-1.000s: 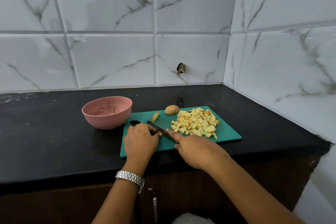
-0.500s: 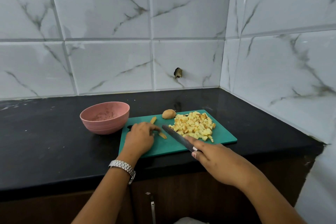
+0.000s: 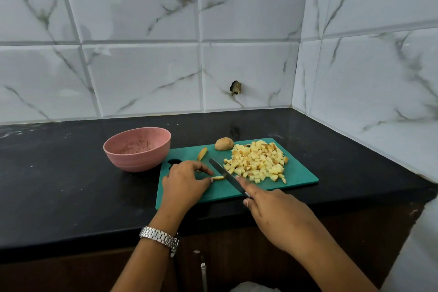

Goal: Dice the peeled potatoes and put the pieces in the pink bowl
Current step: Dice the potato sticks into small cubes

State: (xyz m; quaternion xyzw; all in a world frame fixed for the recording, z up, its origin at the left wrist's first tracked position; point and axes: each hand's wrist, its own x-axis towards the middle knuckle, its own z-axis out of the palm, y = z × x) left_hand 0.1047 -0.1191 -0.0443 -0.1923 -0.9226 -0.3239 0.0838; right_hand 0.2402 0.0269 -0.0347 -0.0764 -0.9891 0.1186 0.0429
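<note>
Head view showed my left hand [image 3: 182, 185] at centre frame pinching one potato strip [image 3: 218, 178] flat on the green cutting board [image 3: 213, 194], fingertips tucked back, I'd judge to keep them off the edge. My right hand [image 3: 277, 218], lower right, gripped the knife [image 3: 225, 176] with the forefinger laid along its spine for steadier cuts, and the blade crossed the strip's right end. One heap of diced potato [image 3: 257, 163] sat pushed to the board's right, leaving cutting room. I counted two strips, the second strip [image 3: 202, 153] waiting above my left hand, and one rounded potato piece [image 3: 224, 143]. One pink bowl [image 3: 137, 161] stood on the dark surface [image 3: 71, 185], touching the board's left edge for an easy transfer and holding no dice that I could see.
</note>
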